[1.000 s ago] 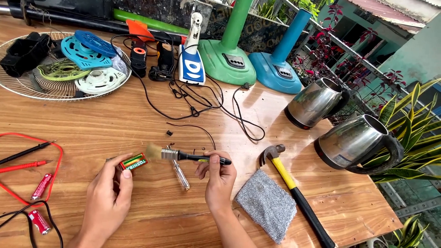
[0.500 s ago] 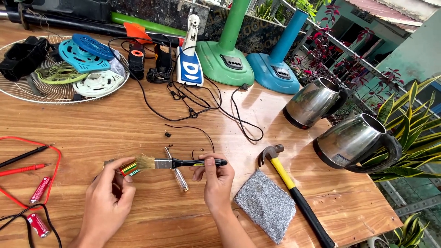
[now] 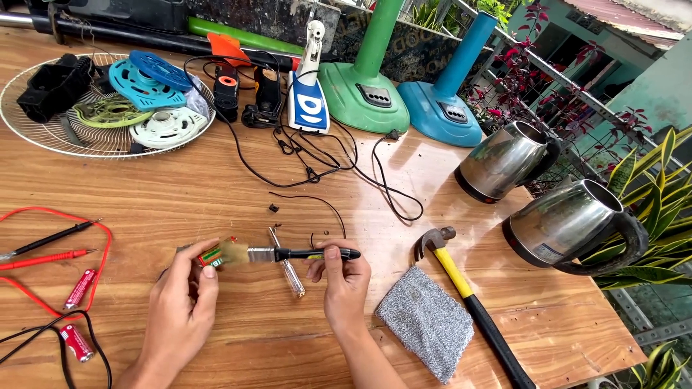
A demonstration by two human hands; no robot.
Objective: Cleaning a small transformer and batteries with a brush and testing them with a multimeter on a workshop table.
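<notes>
My left hand (image 3: 180, 302) pinches a small green and red part (image 3: 210, 254) just above the wooden table (image 3: 166, 187). My right hand (image 3: 344, 281) grips the black handle of a small paintbrush (image 3: 292, 253), held level, with its pale bristles lying against the small part. A clear-handled screwdriver (image 3: 287, 272) lies on the table under the brush, between the two hands.
A hammer with a yellow and black handle (image 3: 468, 302) and a grey cloth (image 3: 425, 320) lie right of my right hand. Two steel kettles (image 3: 569, 223) stand at the right. Red probe leads (image 3: 50, 248), a fan grille with parts (image 3: 108, 108), black wires (image 3: 324, 155) and two fan bases (image 3: 375, 94) lie farther off.
The brush has slid left, from beside the small part onto it, and now covers it with its bristles. My left thumb has shifted along the part.
</notes>
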